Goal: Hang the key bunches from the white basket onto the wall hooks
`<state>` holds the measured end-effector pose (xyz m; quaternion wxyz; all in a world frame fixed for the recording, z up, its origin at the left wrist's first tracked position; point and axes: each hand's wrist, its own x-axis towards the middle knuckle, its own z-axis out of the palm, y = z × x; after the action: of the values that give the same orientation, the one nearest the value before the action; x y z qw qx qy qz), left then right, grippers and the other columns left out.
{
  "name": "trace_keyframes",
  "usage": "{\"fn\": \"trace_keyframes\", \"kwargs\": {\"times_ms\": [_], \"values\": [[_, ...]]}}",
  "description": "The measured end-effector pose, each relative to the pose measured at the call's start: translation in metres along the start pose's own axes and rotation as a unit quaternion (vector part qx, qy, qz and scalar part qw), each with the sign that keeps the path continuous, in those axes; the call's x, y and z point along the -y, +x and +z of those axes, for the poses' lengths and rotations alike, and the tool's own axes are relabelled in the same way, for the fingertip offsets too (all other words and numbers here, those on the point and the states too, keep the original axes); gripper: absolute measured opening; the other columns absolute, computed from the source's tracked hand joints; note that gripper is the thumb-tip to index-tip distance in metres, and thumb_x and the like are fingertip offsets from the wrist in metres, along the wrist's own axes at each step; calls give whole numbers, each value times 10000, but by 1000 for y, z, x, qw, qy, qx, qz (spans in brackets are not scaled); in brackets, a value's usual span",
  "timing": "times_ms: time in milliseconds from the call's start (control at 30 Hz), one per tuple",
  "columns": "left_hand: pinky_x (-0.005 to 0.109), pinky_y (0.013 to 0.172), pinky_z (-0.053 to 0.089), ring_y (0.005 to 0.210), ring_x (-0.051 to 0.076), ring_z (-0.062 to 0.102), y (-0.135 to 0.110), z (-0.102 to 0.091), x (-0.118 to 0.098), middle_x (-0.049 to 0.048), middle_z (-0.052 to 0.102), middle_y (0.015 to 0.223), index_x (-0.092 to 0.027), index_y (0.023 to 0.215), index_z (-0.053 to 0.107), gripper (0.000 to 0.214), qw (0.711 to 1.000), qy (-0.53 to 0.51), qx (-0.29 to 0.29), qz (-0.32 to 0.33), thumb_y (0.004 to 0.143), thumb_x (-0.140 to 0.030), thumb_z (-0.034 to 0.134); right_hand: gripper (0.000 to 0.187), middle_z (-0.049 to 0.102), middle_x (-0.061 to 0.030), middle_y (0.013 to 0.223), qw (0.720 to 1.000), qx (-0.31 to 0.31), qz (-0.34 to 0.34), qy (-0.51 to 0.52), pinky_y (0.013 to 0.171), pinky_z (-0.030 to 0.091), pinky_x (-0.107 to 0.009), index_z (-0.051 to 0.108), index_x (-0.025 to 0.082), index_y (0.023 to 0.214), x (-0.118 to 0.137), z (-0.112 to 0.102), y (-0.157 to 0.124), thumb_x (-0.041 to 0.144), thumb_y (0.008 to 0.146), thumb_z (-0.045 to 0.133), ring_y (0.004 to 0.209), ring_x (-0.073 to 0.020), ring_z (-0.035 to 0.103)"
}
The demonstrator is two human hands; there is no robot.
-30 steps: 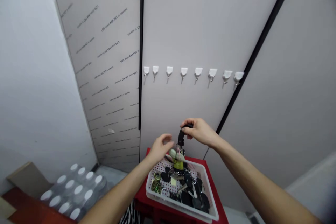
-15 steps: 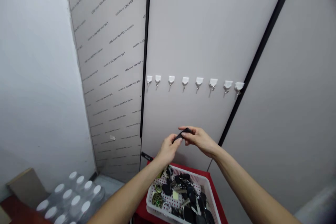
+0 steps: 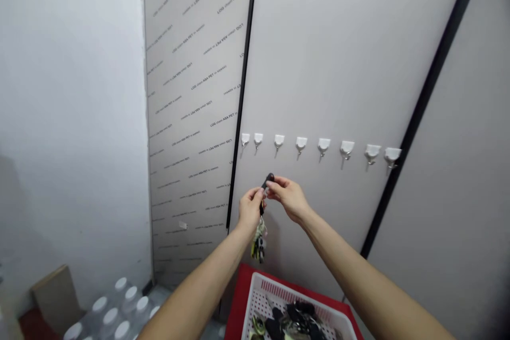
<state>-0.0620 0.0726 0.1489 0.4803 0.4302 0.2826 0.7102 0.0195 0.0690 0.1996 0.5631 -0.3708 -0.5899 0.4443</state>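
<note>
My left hand [image 3: 250, 211] pinches a black car key fob [image 3: 269, 179] between thumb and fingers. The thumb and fingertips of my right hand [image 3: 289, 196] close on the same fob near its top. Under the hands dangles a keychain [image 3: 260, 241] with pale, yellow-green and black-and-white pieces, too small to make out. Just above, a row of several white stick-on hooks [image 3: 302, 143] runs across the grey door panel. Below my hands, a white plastic basket [image 3: 249, 297] contains black key fobs [image 3: 300, 313] and loose keys, partly cut off by the frame's bottom edge.
The basket stands on a red surface [image 3: 238, 287]. Clear bottles with white caps [image 3: 110, 316] are grouped at the lower left, beside a brown board [image 3: 58, 297]. A black door strip [image 3: 241, 106] runs left of the hooks, and another dark strip [image 3: 382, 196] slants at the right.
The view has turned, so hooks and basket sit farther right and lower. The fob has tipped from slanting to more upright, and the keychain now hangs in sight below it.
</note>
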Motion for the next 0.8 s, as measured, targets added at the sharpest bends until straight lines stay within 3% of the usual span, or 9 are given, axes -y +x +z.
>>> {"fn": "trace_keyframes", "kwargs": {"times_ms": [133,400,600,800], "values": [[147,397,262,386,17,346,30,-2,-21,-53,418,478,-132,698,486,205,996,-62,-56,36,591,-305,504,323,457,85,440,995,-53,-79,-5,445,418,-219,362,176,752,11,31,36,225,501,560,397,-61,446],[147,409,282,359,10,336,81,-8,-58,-66,385,453,-132,624,439,137,988,-109,-101,41,641,-268,456,208,444,56,491,976,-104,-150,-122,389,405,-209,340,185,619,24,68,93,267,540,513,401,-79,468],[153,395,268,349,25,330,98,-15,-43,-63,364,409,-127,571,430,172,994,-26,-106,5,674,-262,402,146,491,30,526,948,-148,-123,-255,500,410,-231,396,177,612,13,70,107,270,556,493,443,-84,485],[169,444,286,417,57,377,105,-27,-24,-33,438,425,-122,517,504,146,988,87,-121,36,623,-214,463,111,535,-6,589,920,-134,-151,-335,564,398,-252,474,160,617,-1,67,102,257,564,482,539,-107,501]]}}
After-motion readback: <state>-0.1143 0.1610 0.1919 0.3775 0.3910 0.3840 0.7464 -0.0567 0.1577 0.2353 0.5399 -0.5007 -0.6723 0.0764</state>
